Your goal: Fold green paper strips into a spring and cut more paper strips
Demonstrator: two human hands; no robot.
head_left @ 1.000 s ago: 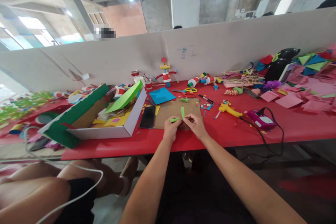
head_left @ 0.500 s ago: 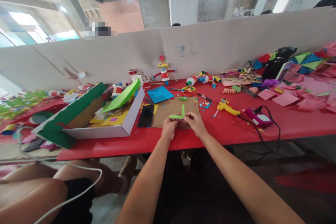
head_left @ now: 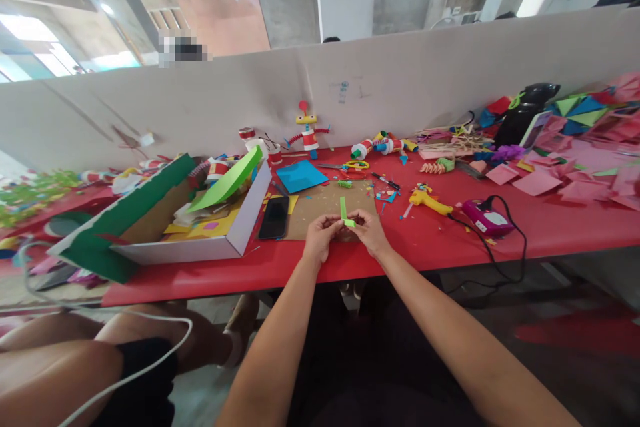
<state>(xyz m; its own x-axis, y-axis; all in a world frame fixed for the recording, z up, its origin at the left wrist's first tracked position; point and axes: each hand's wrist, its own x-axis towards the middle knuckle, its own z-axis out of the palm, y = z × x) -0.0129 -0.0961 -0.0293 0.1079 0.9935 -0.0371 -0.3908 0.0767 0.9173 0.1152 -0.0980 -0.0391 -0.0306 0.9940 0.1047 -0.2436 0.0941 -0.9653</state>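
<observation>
My left hand (head_left: 319,237) and my right hand (head_left: 369,232) meet over a brown cardboard sheet (head_left: 320,205) near the front edge of the red table (head_left: 430,240). Both pinch folded light green paper strips (head_left: 345,213); one strip stands up between the fingertips, the other is folded across under them. Fingers of both hands are closed on the paper.
A black phone (head_left: 273,217) lies left of my hands beside an open white box (head_left: 200,220) with green and yellow paper. A yellow glue gun (head_left: 427,199), a purple device with a black cord (head_left: 487,220), scissors (head_left: 356,165), blue paper (head_left: 300,175), a paper figure (head_left: 307,134) and pink papers (head_left: 560,180) lie around. Another person's knees (head_left: 60,360) are at lower left.
The strip that stuck out to the left has been folded across to the right under my fingers. My hands stayed in place; the view shifted slightly.
</observation>
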